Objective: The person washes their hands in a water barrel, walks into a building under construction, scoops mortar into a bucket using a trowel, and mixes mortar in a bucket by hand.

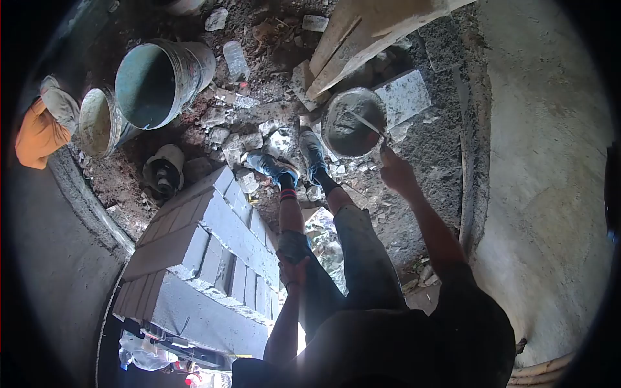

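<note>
My right hand point(396, 169) is closed round the handle of a trowel point(366, 123). Its narrow blade reaches over a round bucket point(325, 134) of wet grey mortar point(346, 139), seen from above. Whether the blade tip is sunk in the mortar is hard to tell. Lower down, my left hand point(293, 270) lies on my left knee, thumb and fingers apart, with no tool in it. Close to that hand rises a stack of pale grey blocks point(236, 229).
Rubble point(233, 145) covers the ground around my shoes. Large buckets point(197, 64) lie tipped at upper left, near an orange cloth-like thing point(40, 136). A wooden board point(369, 39) slants above the mortar bucket, beside a flat slab point(406, 97). A concrete wall point(543, 161) stands right.
</note>
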The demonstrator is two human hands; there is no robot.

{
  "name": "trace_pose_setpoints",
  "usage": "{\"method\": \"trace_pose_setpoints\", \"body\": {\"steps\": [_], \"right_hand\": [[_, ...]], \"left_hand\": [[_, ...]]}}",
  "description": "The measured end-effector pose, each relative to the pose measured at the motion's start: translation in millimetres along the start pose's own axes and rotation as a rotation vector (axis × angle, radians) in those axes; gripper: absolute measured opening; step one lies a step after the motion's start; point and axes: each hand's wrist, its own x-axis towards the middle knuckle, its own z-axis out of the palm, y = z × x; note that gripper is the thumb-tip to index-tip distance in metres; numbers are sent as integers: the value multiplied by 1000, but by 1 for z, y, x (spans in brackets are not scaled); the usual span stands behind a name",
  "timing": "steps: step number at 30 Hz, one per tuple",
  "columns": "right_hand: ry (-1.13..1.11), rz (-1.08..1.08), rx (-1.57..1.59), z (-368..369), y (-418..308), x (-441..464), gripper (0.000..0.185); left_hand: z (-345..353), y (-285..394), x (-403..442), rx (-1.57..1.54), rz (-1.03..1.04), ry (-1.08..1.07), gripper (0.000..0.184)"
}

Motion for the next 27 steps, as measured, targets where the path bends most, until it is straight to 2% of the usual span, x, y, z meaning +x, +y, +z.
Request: {"method": "trace_pose_setpoints", "body": {"steps": [3,6,7,10,11,13,14,15,17,19,21,23,25,27], "right_hand": [[-33,-74,-186,38,37,33,35],[-79,1,-183,104,37,112,23],[-11,-238,-577,124,28,133,15],[-90,31,-558,113,-2,143,17],[-247,49,-568,98,0,139,23],[54,-69,-326,90,33,123,33],[222,-143,-230,93,53,122,36],[379,-228,-148,96,74,122,40],[256,254,572,59,71,78,49],[484,295,555,95,103,53,49],[311,197,269,165,128,43,55],[140,52,-200,142,61,8,66],[153,-18,-251,154,44,14,73],[27,79,-321,153,34,21,70]], "left_hand": [[-4,0,0,-18,-15,-7,113],[-2,-11,5,17,-19,18,111],[3,-15,6,23,11,9,111],[9,-25,8,35,58,32,113],[6,-30,-5,66,65,-3,113],[0,-6,-1,95,-20,-24,113],[4,-17,5,97,100,33,115],[1,-15,7,96,122,36,115],[-4,-9,4,102,83,20,115],[-7,-2,4,125,48,34,115],[-12,0,2,131,49,17,116],[-13,3,3,118,47,27,115],[-15,2,-2,93,134,63,115],[-18,11,-6,136,127,52,114]]}}
